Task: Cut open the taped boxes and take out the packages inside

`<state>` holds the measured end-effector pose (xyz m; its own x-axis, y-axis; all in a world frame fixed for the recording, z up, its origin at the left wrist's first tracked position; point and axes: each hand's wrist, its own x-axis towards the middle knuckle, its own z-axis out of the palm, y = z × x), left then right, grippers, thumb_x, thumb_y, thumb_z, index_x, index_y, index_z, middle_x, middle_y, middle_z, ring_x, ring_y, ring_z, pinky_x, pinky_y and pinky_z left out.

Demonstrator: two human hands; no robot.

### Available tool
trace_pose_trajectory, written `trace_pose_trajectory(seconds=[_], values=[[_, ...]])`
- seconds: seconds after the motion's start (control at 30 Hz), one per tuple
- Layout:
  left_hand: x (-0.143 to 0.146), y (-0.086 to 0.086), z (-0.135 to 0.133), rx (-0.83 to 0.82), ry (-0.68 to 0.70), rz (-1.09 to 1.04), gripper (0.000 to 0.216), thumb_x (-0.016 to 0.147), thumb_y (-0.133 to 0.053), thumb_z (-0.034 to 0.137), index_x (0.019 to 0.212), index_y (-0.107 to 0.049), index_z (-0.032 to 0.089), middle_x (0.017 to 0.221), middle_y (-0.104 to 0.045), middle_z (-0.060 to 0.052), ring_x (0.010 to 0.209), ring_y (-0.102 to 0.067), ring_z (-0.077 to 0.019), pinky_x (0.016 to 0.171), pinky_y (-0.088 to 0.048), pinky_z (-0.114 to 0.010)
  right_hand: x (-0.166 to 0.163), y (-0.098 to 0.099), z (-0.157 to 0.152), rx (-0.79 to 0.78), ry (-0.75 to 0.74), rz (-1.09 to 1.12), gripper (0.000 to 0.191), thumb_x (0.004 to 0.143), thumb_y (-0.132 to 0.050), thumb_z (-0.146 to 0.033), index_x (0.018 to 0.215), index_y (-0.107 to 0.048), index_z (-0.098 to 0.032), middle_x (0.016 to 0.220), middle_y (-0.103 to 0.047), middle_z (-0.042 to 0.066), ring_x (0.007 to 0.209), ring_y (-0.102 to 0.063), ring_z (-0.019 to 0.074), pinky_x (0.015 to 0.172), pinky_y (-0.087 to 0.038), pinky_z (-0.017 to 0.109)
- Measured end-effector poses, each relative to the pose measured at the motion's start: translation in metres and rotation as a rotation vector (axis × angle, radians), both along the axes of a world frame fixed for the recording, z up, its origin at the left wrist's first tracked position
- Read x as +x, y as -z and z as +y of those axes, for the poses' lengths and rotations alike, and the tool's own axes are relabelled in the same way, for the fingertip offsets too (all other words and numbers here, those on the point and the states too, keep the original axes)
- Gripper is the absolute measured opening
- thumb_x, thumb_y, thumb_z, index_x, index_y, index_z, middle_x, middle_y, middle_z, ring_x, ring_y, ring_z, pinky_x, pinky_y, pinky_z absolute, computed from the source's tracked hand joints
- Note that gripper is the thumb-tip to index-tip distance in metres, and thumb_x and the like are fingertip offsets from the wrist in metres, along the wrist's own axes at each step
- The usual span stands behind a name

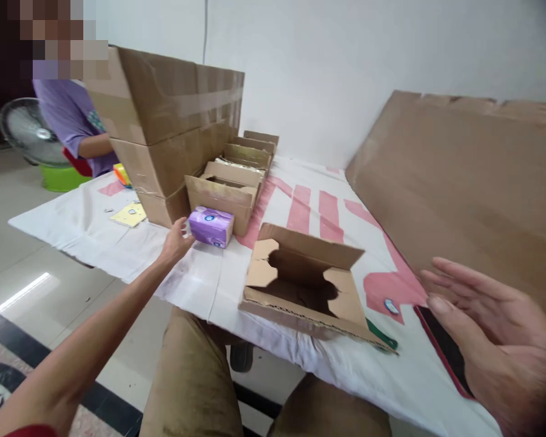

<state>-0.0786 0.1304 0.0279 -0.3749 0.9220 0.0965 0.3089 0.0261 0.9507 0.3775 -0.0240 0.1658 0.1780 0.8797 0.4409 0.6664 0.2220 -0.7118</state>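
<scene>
My left hand (pixel 177 241) is at the left end of a purple tissue pack (pixel 212 226), its fingers apart and not closed round it. Whether the fingertips touch the wrapper, I cannot tell. The pack lies on the white cloth by a row of cardboard boxes. In front of me stands a small open cardboard box (pixel 300 312), flaps up, with no contents visible in its dark inside. On the right, my right hand (pixel 495 346) is open and holds nothing. It hovers beside a dark phone with a red edge (pixel 446 349), partly covering it from view.
Taped cartons (pixel 173 103) are stacked at the left, with several open boxes (pixel 222 197) alongside. A large cardboard sheet (pixel 464 182) leans at the right. A green-handled tool (pixel 382 335) pokes out beside the small box. Behind the cartons is another person (pixel 68 112), near a fan (pixel 34 130).
</scene>
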Motion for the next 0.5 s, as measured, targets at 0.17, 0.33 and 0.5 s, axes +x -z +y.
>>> trace_pose_trajectory(seconds=[0.17,0.33,0.5], values=[[0.030,-0.017,-0.096,0.104,0.290,0.281,0.064,0.075,-0.071,0.032,0.137,-0.057,0.022,0.134,-0.062,-0.013,0.121,-0.061,-0.0328,0.104,-0.049,-0.051,0.016,0.029,-0.016,-0.172,0.066,0.194,0.039,0.086,-0.071,-0.056,0.121,-0.067,-0.037,0.132,-0.070,0.009,0.123,-0.064,0.0397,0.110,-0.049,0.059],[0.080,-0.020,-0.141,0.040,0.556,0.032,0.090,0.075,-0.083,0.045,0.154,-0.042,0.031,0.163,-0.040,-0.015,0.147,-0.043,-0.0374,0.108,-0.050,-0.050,0.022,0.095,-0.010,-0.278,-0.186,0.337,0.056,0.096,-0.051,-0.065,0.140,-0.057,-0.031,0.149,-0.060,0.011,0.132,-0.061,0.0324,0.102,-0.056,0.050],[0.134,-0.033,-0.117,-0.001,0.579,-0.340,0.107,0.061,-0.086,0.068,0.149,-0.048,0.022,0.155,-0.051,-0.019,0.146,-0.043,-0.0429,0.113,-0.045,-0.053,0.004,0.119,-0.002,-0.233,-0.339,0.310,0.067,0.103,-0.027,-0.064,0.159,-0.035,-0.029,0.159,-0.048,0.011,0.149,-0.044,0.0292,0.117,-0.043,0.052]])
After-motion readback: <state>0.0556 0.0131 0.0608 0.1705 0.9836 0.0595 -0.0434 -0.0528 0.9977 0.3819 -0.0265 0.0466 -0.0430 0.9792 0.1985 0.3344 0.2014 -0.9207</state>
